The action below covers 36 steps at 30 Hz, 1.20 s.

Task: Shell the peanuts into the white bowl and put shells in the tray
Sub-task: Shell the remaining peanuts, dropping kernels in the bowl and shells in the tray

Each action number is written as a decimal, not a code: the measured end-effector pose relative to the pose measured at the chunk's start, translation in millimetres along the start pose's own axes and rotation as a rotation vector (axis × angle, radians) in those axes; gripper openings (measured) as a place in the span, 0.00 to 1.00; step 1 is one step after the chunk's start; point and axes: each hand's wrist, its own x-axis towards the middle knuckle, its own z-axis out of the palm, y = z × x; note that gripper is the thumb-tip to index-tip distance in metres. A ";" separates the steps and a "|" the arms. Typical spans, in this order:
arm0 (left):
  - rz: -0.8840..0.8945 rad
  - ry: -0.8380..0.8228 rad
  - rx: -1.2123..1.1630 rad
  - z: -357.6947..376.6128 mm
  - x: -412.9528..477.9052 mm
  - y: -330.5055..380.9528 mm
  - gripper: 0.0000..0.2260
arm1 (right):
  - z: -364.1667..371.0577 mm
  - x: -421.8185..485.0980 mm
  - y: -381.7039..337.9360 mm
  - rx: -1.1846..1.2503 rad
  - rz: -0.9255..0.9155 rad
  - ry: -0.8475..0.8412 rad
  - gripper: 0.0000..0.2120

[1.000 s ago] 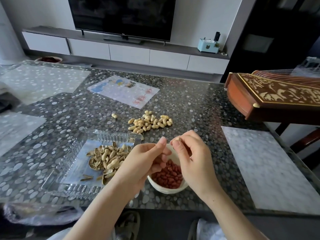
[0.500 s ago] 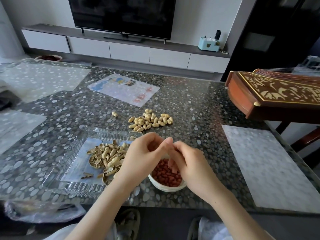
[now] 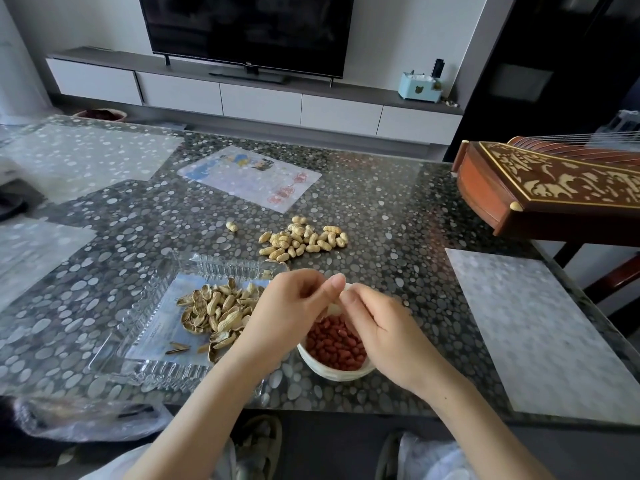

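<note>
Nearest: small round white bowl (image 3: 332, 375) at the front edge of the tabletop, well filled with red-skinned kernels (image 3: 334, 341). Directly above it the left hand (image 3: 287, 313) and right hand (image 3: 384, 329) meet thumb to thumb. The fingers of both are curled, pinching one pale peanut shell (image 3: 334, 308) between them over the bowl's far half. A second ago the pair sat higher, near the far rim, tips closed round the nut. Since then they have dropped and come in over the kernels, and a pale strip of shell now shows in the gap. Reading: shell likely split, kernels going or about to go into the bowl, though none seen falling. Halves then owed to the tray. Just left of the bowl: clear ribbed glass tray (image 3: 156, 372), heap of empty tan shells (image 3: 218, 311) on its right half, unchanged. Beyond: pile of unshelled peanuts (image 3: 304, 239) on the grey pebble-patterned tabletop (image 3: 398, 220), one stray peanut (image 3: 232, 225) to its left, so plenty remains. Farther: printed paper sheet (image 3: 249, 176); carved wooden zither (image 3: 554, 188) at right.
</note>
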 end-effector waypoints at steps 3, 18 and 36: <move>0.032 0.026 0.046 5.4 0.4 -0.3 0.24 | 3.9 0.4 -2.5 0.085 0.020 0.074 0.19; 0.190 0.122 -0.081 34.9 -9.5 8.7 0.19 | 29.8 1.4 -5.2 0.231 0.048 0.438 0.19; 0.048 0.025 0.071 23.0 -4.9 4.4 0.15 | -8.7 8.2 4.1 0.824 0.632 0.042 0.21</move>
